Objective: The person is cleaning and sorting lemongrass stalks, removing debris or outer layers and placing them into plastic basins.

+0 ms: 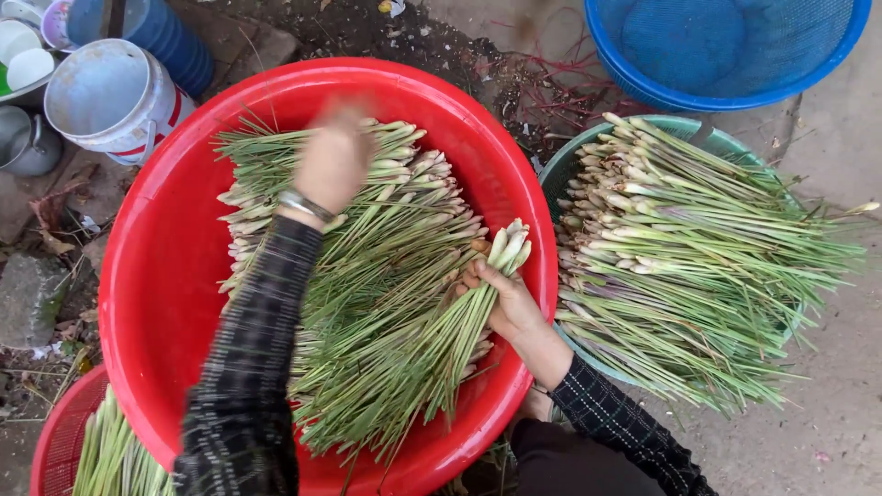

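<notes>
Two hands are showing, the left hand (333,161) and the right hand (506,298). Three round basins are sitting on the ground: one red basin (152,276), one green basin (560,174) and one blue basket (643,78). A fourth red basket (60,445) is peeking in at the lower left. One white bucket (110,96) is standing nearby. Lemongrass stalks (386,276) are lying in heaps too many to count
</notes>
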